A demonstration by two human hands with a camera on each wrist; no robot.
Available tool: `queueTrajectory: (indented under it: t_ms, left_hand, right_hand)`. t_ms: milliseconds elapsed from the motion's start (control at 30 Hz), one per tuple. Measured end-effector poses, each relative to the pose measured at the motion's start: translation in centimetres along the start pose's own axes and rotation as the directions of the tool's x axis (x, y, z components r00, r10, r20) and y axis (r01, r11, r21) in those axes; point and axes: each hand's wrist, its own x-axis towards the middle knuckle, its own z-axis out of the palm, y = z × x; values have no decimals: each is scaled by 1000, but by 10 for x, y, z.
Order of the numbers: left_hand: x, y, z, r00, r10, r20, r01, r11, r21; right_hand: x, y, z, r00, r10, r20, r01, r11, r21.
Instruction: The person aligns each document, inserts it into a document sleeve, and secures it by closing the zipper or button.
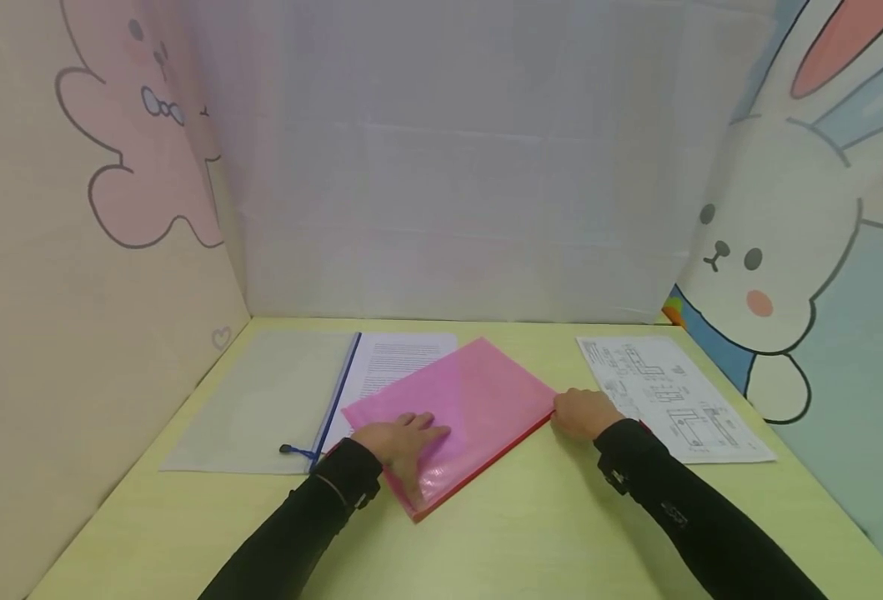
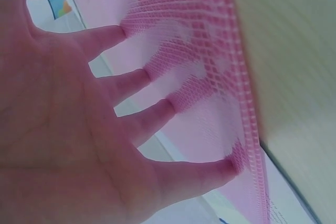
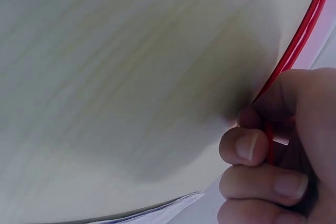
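A pink mesh zipper pouch (image 1: 489, 400) lies slanted in the middle of the table, its red zipper edge (image 1: 489, 468) facing the near right. With fingers spread, my left hand (image 1: 402, 446) presses on the pouch's left part; the left wrist view shows its fingertips against the mesh (image 2: 202, 56). My right hand (image 1: 582, 414) is at the pouch's right corner, fingers curled. In the right wrist view it pinches the end of the red zipper (image 3: 302, 35), and a bit of red cord (image 3: 270, 145) shows between the fingers. The zipper's slider is hidden.
Left of the pouch lies a translucent white pouch (image 1: 261, 400) with a blue zipper (image 1: 333, 400) and pull tab. A printed text sheet (image 1: 403, 350) is partly under the pink pouch. At right lie drawing sheets (image 1: 674, 400). Cloth walls (image 1: 456, 167) stand behind and beside the table.
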Motion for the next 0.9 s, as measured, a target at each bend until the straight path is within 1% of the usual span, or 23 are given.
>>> queueTrajectory:
  t_ms: [267, 367, 600, 733, 900]
  left_hand:
    - [-1, 3, 0, 1000, -10, -5, 10, 1000, 0]
    - [-1, 3, 0, 1000, -6, -7, 6, 1000, 1]
    - [-2, 4, -1, 1000, -4, -10, 4, 1000, 7]
    - [-3, 4, 0, 1000, -5, -6, 5, 1000, -5]
    - [-3, 3, -1, 1000, 0, -12, 1, 1000, 9]
  right_hand:
    - [0, 4, 1, 1000, 24, -17, -24, 999, -38]
    - [-1, 4, 0, 999, 20, -28, -21, 998, -52]
    - [0, 10, 1, 998, 6, -56, -9, 999, -46]
    - [-1, 14, 2, 998, 28, -48, -30, 999, -42]
    - [2, 16, 0, 999, 44, -23, -45, 999, -21]
